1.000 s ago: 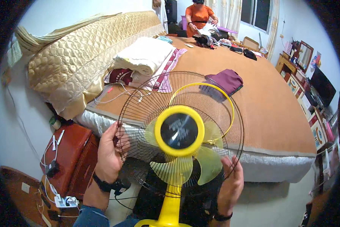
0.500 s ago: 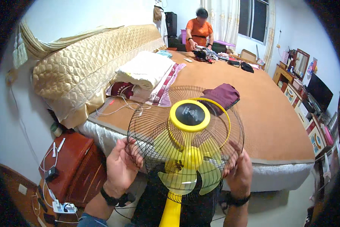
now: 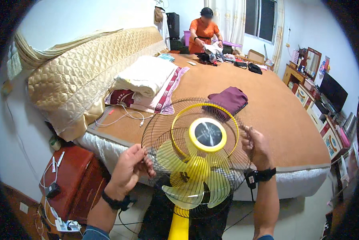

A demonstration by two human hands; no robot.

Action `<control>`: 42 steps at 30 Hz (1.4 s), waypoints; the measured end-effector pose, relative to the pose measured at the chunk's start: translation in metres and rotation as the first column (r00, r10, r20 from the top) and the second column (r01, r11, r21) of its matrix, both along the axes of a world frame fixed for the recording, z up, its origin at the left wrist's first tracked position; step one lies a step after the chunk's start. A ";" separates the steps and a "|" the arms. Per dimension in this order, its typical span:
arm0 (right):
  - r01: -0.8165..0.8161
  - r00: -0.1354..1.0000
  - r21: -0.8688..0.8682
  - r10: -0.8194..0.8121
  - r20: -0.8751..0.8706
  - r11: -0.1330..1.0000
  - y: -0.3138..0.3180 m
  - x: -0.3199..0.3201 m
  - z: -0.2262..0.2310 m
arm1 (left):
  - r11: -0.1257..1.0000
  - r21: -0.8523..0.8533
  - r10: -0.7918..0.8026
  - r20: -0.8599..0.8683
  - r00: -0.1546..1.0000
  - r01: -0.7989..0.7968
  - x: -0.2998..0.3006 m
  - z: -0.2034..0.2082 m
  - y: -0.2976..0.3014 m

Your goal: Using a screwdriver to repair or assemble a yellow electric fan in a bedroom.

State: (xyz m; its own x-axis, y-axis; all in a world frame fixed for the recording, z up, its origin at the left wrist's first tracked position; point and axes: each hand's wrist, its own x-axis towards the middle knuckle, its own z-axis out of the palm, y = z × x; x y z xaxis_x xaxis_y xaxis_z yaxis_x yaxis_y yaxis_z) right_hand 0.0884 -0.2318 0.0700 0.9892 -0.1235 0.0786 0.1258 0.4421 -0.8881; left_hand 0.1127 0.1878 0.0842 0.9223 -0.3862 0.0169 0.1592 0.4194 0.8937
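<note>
Brown matting (image 3: 291, 128) covers one wide bed (image 3: 283, 186); on it lie one folded white quilt (image 3: 145, 76) and one maroon cloth (image 3: 229, 100). At the far side, one person in orange (image 3: 203, 36) holds a pale garment (image 3: 214, 48). One red nightstand (image 3: 75, 172) stands at the left.

One yellow fan (image 3: 198, 172) stands upright before the near side of the bed. Its one wire grille (image 3: 169, 130), with one round cap (image 3: 207, 135) at the centre, tilts over the blades (image 3: 183, 195). At least three blades show; wires blur any others.

Two hands hold the grille by opposite edges. The left hand (image 3: 128, 168) has thumb and fingers pinched at its left rim; the right hand (image 3: 259, 148) curls its fingers at the right rim. Neither is spread.

The grille looks light and springy, its thin wires probably easy to bend, so the rim seems the safest hold; the blades look smooth, stiff and possibly brittle.
</note>
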 end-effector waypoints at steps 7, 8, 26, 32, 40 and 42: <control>-0.014 0.999 -0.171 0.008 -0.037 0.985 0.004 -0.023 -0.039 | 0.949 0.315 0.024 -0.068 0.997 -0.001 -0.059 -0.002 0.004; 0.037 0.998 -0.302 -0.050 -0.035 0.953 0.005 -0.018 -0.047 | 0.941 0.340 0.003 -0.034 0.999 0.009 -0.064 -0.004 0.003; -0.089 0.994 -0.596 0.110 -0.002 0.798 0.053 0.030 -0.033 | 0.918 0.390 0.052 0.080 0.995 -0.079 -0.068 -0.083 0.073; -0.089 0.992 -0.629 0.124 0.012 0.772 0.060 0.020 -0.028 | 0.914 0.398 -0.041 -0.103 0.994 0.079 -0.097 -0.099 0.066; -0.024 0.980 -0.412 -0.060 -0.190 0.911 0.097 -0.033 -0.014 | 0.980 0.180 0.119 -0.168 0.979 -0.088 -0.113 -0.115 0.057; 0.063 0.984 -0.428 -0.128 -0.124 0.902 0.091 -0.051 -0.032 | 0.984 0.162 0.102 -0.166 0.981 -0.075 -0.111 -0.105 0.048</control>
State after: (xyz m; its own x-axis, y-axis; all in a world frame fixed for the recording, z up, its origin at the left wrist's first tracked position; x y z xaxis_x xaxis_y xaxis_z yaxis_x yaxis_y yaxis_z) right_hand 0.0371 -0.1407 0.0378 0.9787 -0.2053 0.0003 0.0036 0.0158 -0.9999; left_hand 0.0018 0.2360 -0.0212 0.9364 -0.2886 -0.1996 0.2859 0.2976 0.9109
